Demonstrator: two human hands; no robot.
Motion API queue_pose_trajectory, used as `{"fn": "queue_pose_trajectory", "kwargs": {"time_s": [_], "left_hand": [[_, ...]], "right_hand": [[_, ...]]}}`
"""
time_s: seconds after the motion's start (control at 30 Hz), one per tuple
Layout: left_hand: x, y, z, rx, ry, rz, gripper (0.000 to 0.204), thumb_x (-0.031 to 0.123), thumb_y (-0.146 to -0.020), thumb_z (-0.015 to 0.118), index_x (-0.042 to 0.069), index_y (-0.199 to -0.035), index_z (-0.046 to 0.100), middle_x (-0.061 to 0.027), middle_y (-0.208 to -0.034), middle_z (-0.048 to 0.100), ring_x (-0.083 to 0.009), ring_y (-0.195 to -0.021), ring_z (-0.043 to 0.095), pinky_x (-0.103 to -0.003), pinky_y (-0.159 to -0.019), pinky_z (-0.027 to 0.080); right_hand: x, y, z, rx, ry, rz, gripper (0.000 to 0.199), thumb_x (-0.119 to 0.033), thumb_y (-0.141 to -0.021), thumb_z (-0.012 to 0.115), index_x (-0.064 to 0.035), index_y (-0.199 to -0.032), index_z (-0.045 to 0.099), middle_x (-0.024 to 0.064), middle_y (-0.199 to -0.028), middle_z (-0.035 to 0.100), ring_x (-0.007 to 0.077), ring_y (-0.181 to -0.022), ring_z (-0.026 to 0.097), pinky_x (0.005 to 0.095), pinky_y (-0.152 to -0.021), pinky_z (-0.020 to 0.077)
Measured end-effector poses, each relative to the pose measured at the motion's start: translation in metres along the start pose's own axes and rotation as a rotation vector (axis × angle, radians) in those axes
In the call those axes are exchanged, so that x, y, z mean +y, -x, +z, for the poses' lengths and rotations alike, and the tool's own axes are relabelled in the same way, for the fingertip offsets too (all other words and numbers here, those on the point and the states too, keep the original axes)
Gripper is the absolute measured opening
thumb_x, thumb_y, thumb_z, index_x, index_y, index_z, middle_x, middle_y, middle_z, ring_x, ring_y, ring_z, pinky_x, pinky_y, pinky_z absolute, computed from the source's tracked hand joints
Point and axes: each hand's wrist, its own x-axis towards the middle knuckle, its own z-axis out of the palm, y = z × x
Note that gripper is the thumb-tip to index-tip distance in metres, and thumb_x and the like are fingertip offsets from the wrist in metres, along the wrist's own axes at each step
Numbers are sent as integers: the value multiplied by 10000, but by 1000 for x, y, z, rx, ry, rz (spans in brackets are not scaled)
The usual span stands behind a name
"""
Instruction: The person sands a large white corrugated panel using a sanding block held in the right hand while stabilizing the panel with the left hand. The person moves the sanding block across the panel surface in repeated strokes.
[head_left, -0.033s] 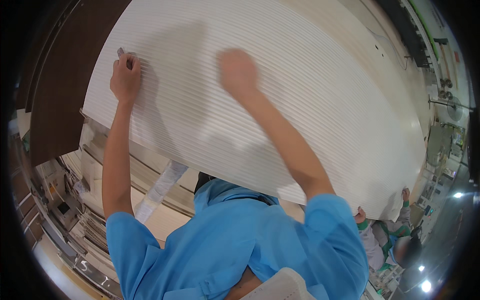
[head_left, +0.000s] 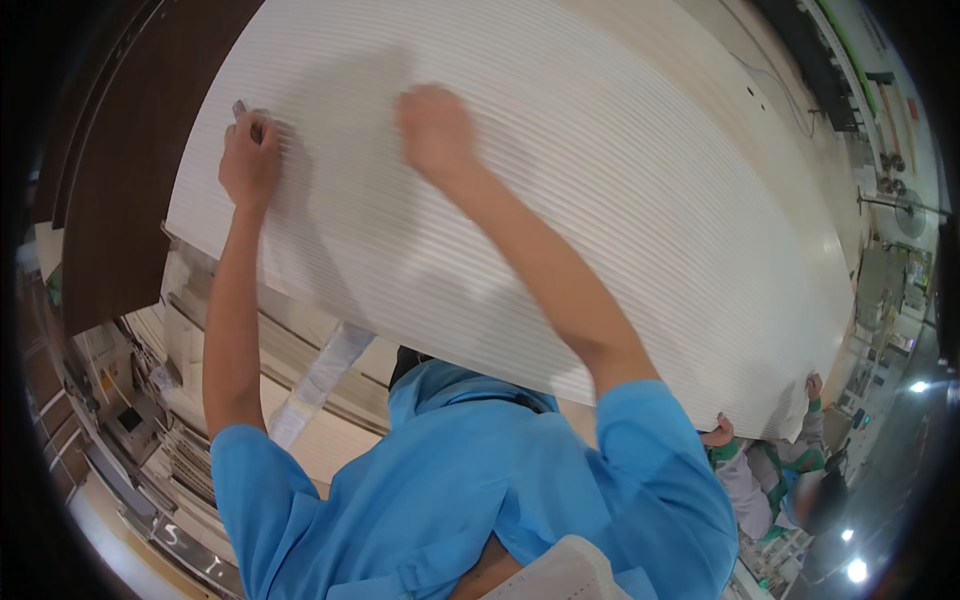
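Note:
A large white panel (head_left: 620, 230) with fine parallel ribs spreads out in front of me. Over its left end, my left hand (head_left: 250, 165) has its fingers curled closed around a small greyish piece (head_left: 239, 107) that pokes out above them. I cannot make out what kind of thing the piece is. My right hand (head_left: 437, 135) is farther right, over the ribbed face, and smeared by motion. Its fingers look bent, but whether it holds anything does not show. Shadows from my arms fall across the ribs.
A dark brown board (head_left: 130, 180) stands at the left. Below the panel's near edge lie long pale strips and a plastic-wrapped bundle (head_left: 322, 385). At the panel's right end, another person's hands (head_left: 717, 432) rest near its edge. Tools hang (head_left: 885, 120) at far right.
My right hand has moved left across the ribbed panel, closer to my left hand. The left hand has stayed in nearly the same place, fingers still closed.

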Motion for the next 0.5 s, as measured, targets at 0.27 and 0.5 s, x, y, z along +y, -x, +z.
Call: {"fn": "queue_pose_trajectory", "kwargs": {"time_s": [0.27, 0.5], "left_hand": [[3, -5, -2, 61, 31, 49, 193, 358, -984, 584, 187, -1041, 655, -55, -1003, 649, -304, -905, 665, -447, -801, 527], [6, -5, -4, 56, -12, 50, 182, 351, -983, 595, 186, -1035, 652, -57, -988, 647, -301, -883, 672, -447, -780, 531]], "right_hand": [[51, 48, -64, 86, -92, -164, 145, -25, -780, 576, -82, -891, 650, 130, -867, 636, 319, -840, 617, 432, -729, 518], [127, 166, -173, -7, -18, 367, 58, -52, -893, 644, -67, -948, 632, 109, -906, 605, 308, -864, 575, 446, -755, 472]]}}
